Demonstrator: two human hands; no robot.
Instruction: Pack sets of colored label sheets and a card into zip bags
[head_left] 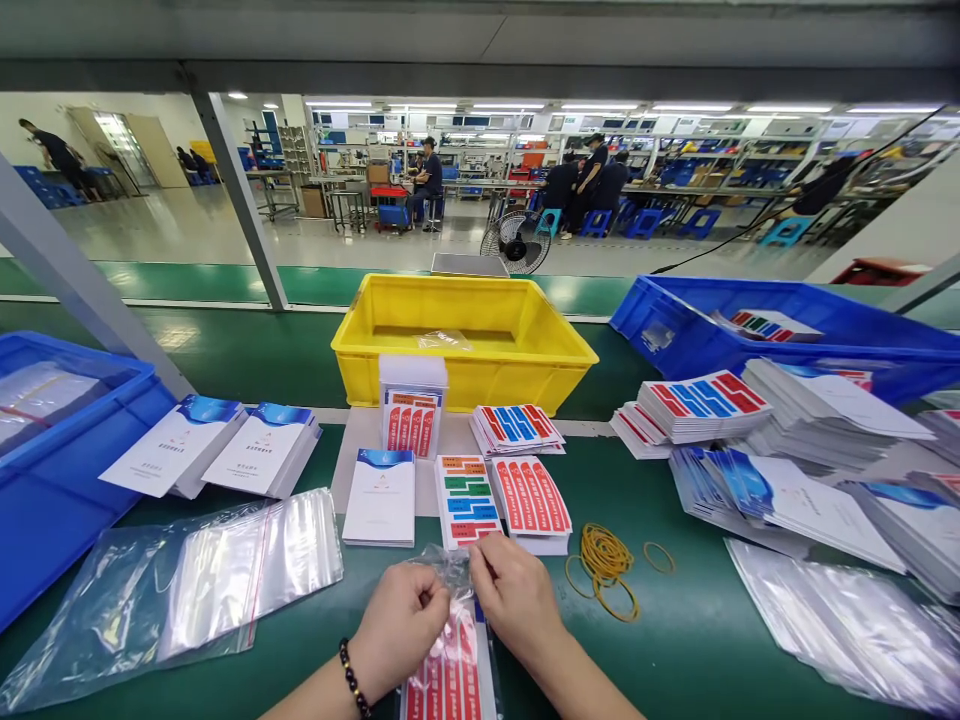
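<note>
My left hand (406, 622) and my right hand (520, 598) are both closed, pinching the upper edge of a clear plastic bag (441, 668) at the front of the table. Inside the bag lies a sheet with red label strips, and a bit of blue shows by its right edge. A beaded bracelet circles my left wrist. Just beyond my hands stand a stack of white booklets with blue tops (379, 500), a stack of multicoloured label sheets (469, 500) and a stack of red label sheets (529, 500). Fingertips hide part of the bag's top.
A yellow bin (465, 375) stands behind the stacks. Blue bins flank it, one at left (67, 500) and one at right (780, 330). Yellow rubber bands (604, 560) lie right of my hands. Clear bags (217, 580) lie at left, more bags (840, 620) at right. Co-workers sit far off.
</note>
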